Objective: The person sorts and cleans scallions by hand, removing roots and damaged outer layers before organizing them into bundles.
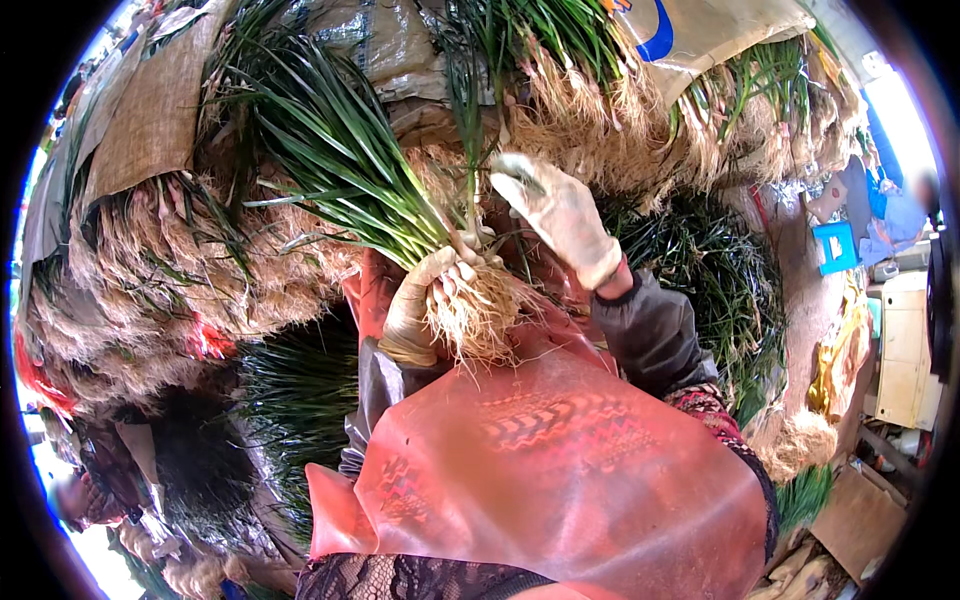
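In the head view, my left hand (420,307), in a pale glove, is closed around a bunch of green-leaved bulb plants (459,271), like scallions or young garlic. Long leaves fan up to the left, and pale roots hang over the red plastic apron (555,450) on my lap. Up and to the right of the bunch, my right hand (551,210), also gloved, is raised with its thumb and fingers apart and nothing seen between them. A single upright stalk (472,150) stands between the bunch and my right hand; what holds it is hard to tell.
Piled plants with dense roots (292,262) curve across the front, partly covered by a brown sack (154,112) and a printed sack (712,37). Loose green leaves (705,285) are heaped at right. A blue container (836,247) lies beyond. Other people appear at the far left and right edges.
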Demonstrator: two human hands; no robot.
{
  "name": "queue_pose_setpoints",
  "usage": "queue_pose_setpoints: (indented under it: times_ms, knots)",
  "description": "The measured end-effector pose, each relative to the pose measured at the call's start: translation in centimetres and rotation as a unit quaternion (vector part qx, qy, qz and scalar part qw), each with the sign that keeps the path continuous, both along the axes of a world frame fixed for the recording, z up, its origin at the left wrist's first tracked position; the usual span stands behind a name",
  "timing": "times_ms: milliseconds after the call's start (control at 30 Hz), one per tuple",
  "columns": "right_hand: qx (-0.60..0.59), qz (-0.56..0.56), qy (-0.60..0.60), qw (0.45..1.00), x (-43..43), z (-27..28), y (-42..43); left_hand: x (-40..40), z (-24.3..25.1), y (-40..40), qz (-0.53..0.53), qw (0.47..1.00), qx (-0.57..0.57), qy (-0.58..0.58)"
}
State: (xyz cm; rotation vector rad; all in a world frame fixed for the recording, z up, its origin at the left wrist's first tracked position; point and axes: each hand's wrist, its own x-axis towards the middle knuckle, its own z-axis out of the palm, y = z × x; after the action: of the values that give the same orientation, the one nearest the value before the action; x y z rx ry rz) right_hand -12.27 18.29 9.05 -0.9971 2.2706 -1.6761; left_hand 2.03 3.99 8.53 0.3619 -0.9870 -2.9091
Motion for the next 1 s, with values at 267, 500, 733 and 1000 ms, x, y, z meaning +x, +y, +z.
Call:
queue_pose_setpoints:
  times_ms: [267, 500, 733, 1000]
  knots:
    - [0.012, -0.001, 0.117, 0.993, 0.5, 1.3, -3.3, 1.2, -0.5, -0.6, 0.045, 0.957, 0.066, 0.280]
    - [0.323, -0.157, 0.211, 0.909, -8.0, -0.5, -2.9, 2.0, -1.9, -0.7, 0.042, 0.981, 0.099, 0.162]
    - [0.085, 0.119, -0.031, 0.989, 0.4, 2.3, 0.5, 2.0, -3.6, -0.6, 0.019, 0.993, 0.063, 0.098]
    - [0.106, 0.066, 0.306, 0.944, -1.2, 0.5, -2.6, 1.6, -0.9, -0.2, 0.012, 0.998, -0.034, 0.051]
